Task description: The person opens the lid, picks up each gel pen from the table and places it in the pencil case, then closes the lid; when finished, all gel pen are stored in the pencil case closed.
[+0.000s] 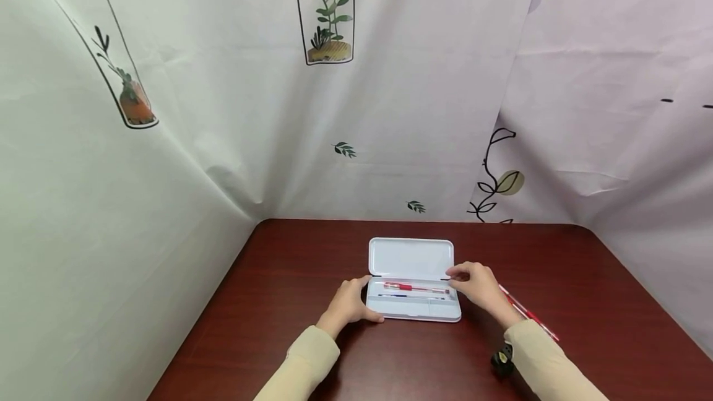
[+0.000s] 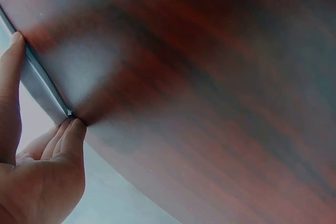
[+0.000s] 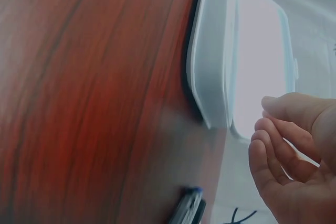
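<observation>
A white pencil case (image 1: 414,309) lies on the table with its lid (image 1: 411,257) standing raised behind it. Inside its long compartment are a red pen (image 1: 409,288) and, in front of it, a slim blue pen (image 1: 409,296). My left hand (image 1: 349,302) grips the case's left end, thumb along the front and fingers at the back corner. At the right rear corner, near the hinge, hovers my right hand (image 1: 476,283), fingers loosely bent. In the right wrist view its thumb (image 3: 281,107) comes close to the index finger, with nothing visible between them.
Red pens (image 1: 529,313) lie on the table to the right, partly behind my right forearm. A small black object (image 1: 502,361) shows beside the right cuff. The dark wooden table (image 1: 312,252) ends at a printed cloth wall (image 1: 390,141) behind.
</observation>
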Demonstrator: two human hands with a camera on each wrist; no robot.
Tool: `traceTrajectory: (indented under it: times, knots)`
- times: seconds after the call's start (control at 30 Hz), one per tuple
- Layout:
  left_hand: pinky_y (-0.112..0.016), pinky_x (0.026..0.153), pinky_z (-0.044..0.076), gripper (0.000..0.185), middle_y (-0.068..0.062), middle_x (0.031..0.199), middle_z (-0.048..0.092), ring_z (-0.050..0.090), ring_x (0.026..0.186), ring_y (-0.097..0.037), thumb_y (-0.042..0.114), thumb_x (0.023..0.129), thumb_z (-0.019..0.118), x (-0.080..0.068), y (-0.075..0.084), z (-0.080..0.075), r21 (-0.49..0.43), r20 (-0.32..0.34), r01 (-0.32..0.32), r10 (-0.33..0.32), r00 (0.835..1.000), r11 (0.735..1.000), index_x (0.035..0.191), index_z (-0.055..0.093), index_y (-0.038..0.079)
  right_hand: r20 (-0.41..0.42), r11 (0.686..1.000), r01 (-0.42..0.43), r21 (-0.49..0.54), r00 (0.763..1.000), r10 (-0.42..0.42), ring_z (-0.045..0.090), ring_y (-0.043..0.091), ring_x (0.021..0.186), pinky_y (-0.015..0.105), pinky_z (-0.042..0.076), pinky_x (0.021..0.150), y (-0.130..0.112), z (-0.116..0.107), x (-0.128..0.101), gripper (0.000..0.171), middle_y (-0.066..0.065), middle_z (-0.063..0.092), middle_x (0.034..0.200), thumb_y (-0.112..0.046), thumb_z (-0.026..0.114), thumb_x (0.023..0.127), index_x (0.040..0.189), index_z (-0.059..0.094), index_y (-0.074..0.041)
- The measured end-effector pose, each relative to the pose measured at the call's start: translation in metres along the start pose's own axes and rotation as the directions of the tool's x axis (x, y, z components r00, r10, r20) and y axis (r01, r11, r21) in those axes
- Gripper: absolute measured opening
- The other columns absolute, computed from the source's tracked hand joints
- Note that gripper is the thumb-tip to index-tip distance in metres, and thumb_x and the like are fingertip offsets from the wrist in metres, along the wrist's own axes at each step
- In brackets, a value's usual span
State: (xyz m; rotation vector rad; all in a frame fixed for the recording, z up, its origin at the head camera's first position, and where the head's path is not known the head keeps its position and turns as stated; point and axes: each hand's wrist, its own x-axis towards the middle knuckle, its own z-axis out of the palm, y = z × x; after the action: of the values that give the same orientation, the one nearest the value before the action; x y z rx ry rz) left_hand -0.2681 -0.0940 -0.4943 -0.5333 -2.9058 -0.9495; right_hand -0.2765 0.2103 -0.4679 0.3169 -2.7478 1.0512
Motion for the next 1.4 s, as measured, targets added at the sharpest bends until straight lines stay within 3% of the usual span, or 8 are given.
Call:
traceTrajectory:
  times: [0.4, 0.73, 1.4]
  knots:
    - [-0.037, 0.084, 0.052, 0.083, -0.007, 0.105, 0.07, 0.062, 0.091, -0.022, 0.035, 0.053, 0.097, 0.0, 0.0, 0.0, 0.003, 0.001, -0.003, 0.003, 1.0, 1.0, 0.123, 0.064, 0.005, 0.002, 0.998, -0.065, -0.003, 0.998, 0.065, 0.062, 0.018, 0.082, 0.031, 0.051, 0.068, 0.018, -0.019, -0.007, 0.016, 0.01, 0.072, 0.096, -0.008, 0.073, 0.084, 0.1, 0.075, -0.004]
    - [-0.037, 0.084, 0.052, 0.083, -0.007, 0.106, 0.07, 0.062, 0.091, -0.021, 0.036, 0.053, 0.097, 0.0, -0.002, 0.001, -0.004, -0.001, -0.003, 0.003, 1.0, 1.0, 0.123, 0.064, 0.006, -0.016, 0.997, -0.045, -0.056, 0.999, 0.044, 0.067, 0.023, 0.084, 0.039, 0.054, 0.073, 0.033, -0.031, -0.015, 0.017, 0.012, 0.072, 0.094, -0.008, 0.074, 0.083, 0.099, 0.075, -0.002]
    - [-0.037, 0.085, 0.052, 0.084, -0.008, 0.106, 0.07, 0.062, 0.091, -0.021, 0.034, 0.054, 0.096, 0.0, 0.0, 0.0, -0.016, -0.003, 0.0, 0.0, 1.0, 1.0, 0.125, 0.063, 0.005, 0.01, 0.99, -0.121, -0.071, 0.993, 0.122, 0.066, 0.022, 0.08, 0.035, 0.055, 0.067, 0.064, -0.06, -0.036, 0.02, 0.018, 0.072, 0.099, -0.012, 0.072, 0.086, 0.103, 0.074, -0.002]
